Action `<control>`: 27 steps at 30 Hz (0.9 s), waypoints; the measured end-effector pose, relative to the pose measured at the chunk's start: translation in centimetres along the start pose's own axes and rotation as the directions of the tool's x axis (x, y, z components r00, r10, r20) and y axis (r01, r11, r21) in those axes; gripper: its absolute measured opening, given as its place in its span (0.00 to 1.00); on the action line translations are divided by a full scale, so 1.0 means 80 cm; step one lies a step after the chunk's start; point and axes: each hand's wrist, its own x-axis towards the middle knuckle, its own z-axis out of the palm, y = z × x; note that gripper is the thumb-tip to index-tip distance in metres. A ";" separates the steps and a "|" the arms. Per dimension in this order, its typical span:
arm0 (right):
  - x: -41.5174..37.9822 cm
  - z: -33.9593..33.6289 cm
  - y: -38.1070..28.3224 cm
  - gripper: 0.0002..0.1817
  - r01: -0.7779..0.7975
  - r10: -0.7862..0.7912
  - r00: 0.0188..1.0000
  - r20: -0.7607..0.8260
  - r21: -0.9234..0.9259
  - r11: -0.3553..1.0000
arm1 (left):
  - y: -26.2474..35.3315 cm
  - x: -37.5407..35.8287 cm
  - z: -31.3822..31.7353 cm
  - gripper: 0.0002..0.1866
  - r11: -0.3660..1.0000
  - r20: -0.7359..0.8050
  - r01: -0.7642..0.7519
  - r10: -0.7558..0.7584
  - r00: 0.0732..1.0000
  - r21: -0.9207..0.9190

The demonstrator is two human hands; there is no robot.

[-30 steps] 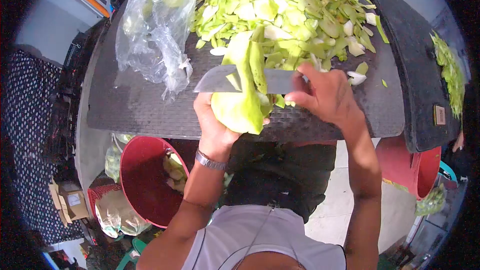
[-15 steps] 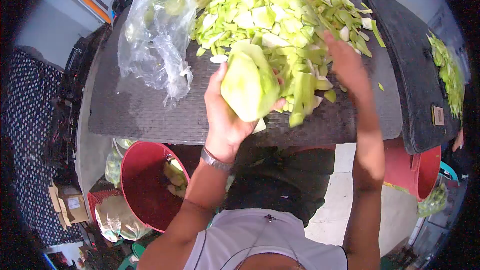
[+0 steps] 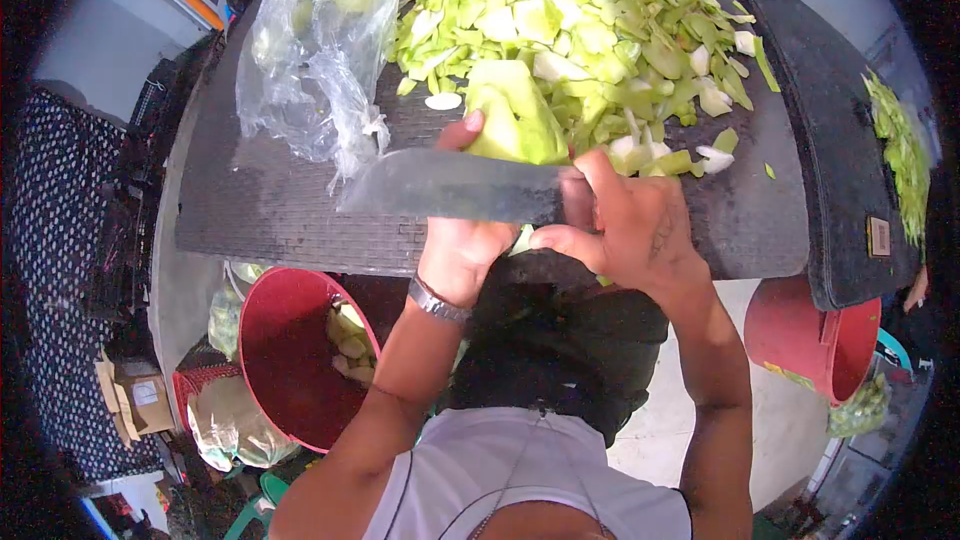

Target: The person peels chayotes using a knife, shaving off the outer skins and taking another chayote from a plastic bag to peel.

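A large peeled green fruit (image 3: 515, 120) with flat-cut sides rests in my left hand (image 3: 465, 245), at the near edge of the dark tabletop (image 3: 270, 230). My fingers close round it from below, with the thumb along its left side. In my right hand (image 3: 640, 225) is the handle of a broad knife (image 3: 450, 185). Its wide blade points left and lies across the near side of the fruit, covering that part and some of my left hand. Just beyond the fruit spreads a heap of green and white peelings (image 3: 590, 30).
A clear plastic bag (image 3: 330, 70) with green things inside lies at the table's left. Red bins stand below, one at left (image 3: 300, 360) with pieces in it and one at right (image 3: 800, 335). A dark chair-like panel (image 3: 800, 120) borders the table's right side.
My right hand has swung from the peelings back toward me, and the knife blade now crosses in front of the fruit. The left hand's fruit has shifted slightly and tilted away.
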 end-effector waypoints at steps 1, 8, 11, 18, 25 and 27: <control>0.000 -0.002 -0.001 0.36 0.016 -0.016 1.000 0.007 -0.006 1.000 | -0.002 -0.001 0.003 0.27 1.000 -0.025 0.000 0.000 1.000 -0.023; 0.009 -0.006 0.022 0.34 0.036 -0.039 0.997 0.071 0.039 0.999 | -0.004 -0.005 -0.005 0.28 1.000 -0.050 -0.011 0.011 0.999 -0.002; 0.007 -0.007 0.035 0.33 -0.038 0.039 0.998 0.052 -0.021 0.999 | 0.000 -0.008 -0.002 0.25 0.998 -0.117 -0.058 0.058 0.991 -0.004; 0.010 -0.024 0.048 0.28 -0.047 0.044 0.997 0.064 0.047 0.998 | 0.004 -0.021 -0.009 0.28 0.997 0.035 -0.036 0.038 0.999 -0.061; 0.020 -0.023 0.064 0.27 -0.356 0.353 0.934 0.050 0.183 0.916 | 0.005 -0.012 -0.007 0.33 1.000 0.120 -0.001 -0.001 0.993 0.016; 0.027 -0.012 0.082 0.27 -0.348 0.364 0.931 -0.010 0.267 0.899 | 0.004 -0.009 -0.006 0.31 1.000 0.017 -0.010 0.010 1.000 -0.003</control>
